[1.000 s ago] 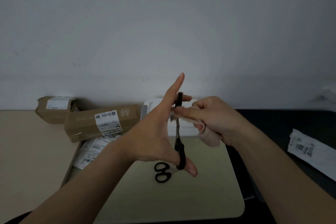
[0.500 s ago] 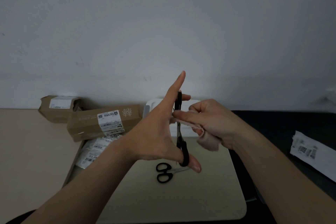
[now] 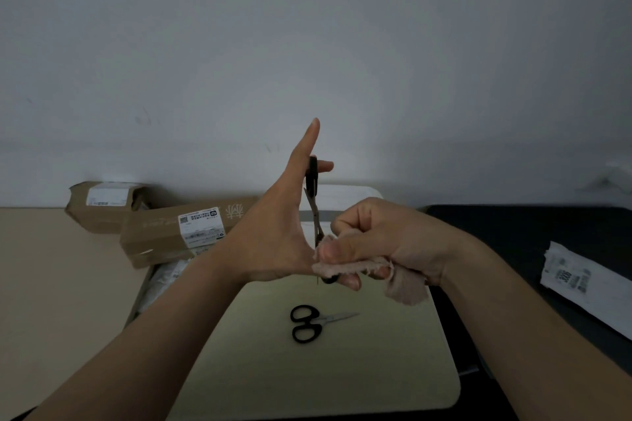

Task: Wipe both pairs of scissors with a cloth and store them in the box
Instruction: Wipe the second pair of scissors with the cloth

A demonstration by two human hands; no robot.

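My left hand (image 3: 273, 243) holds a pair of black-handled scissors (image 3: 312, 181) upright and spread wide, with the thumb in the lower loop and a finger in the upper one; the index finger points straight up. My right hand (image 3: 383, 239) grips a pinkish cloth (image 3: 405, 287) and pinches it round the lower part of the blades, close to my left thumb. A second pair of black-handled scissors (image 3: 307, 322) lies shut on the pale mat (image 3: 376, 369), tips pointing right. The white box (image 3: 352, 196) stands behind my hands, mostly hidden.
Two brown cardboard parcels (image 3: 178, 232) lie at the back left, with white labelled bags (image 3: 167, 278) under them. A black surface (image 3: 533, 232) runs along the right and carries a white labelled packet (image 3: 581, 284). A plain wall rises behind the table.
My right hand has slid the cloth down the blades, from near the upper handle to just above the lower one. My left hand keeps the scissors in about the same place.
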